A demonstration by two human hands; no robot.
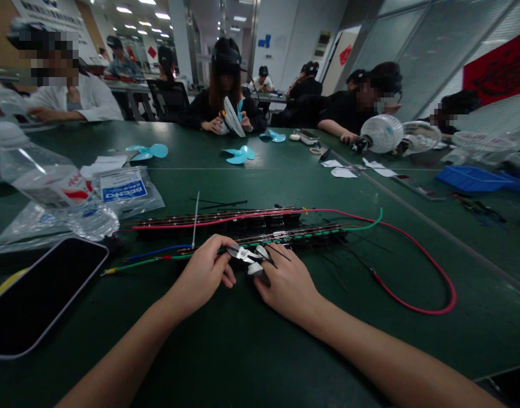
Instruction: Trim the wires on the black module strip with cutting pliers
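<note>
My right hand (288,280) is closed around the handles of diagonal cutters (243,255), whose jaws point left. Thumb and fingers of my left hand (207,265) are pinched together beside the jaw tips; what they hold, if anything, is hidden. Just beyond both hands lies a long black terminal strip (323,233) with a green wire (373,222) along it. A second strip (264,216) sits behind it, a red wire (449,277) running over it and looping right. Near my left hand a white cable tie (196,218) stands up from the wiring.
To the left are a phone (47,294), a plastic bottle (51,175) and a plastic bag (128,190). Blue fan blades (238,154) lie farther back. Several people work around the table (285,184), one holding a small fan (233,118). A blue tray (472,178) is at right.
</note>
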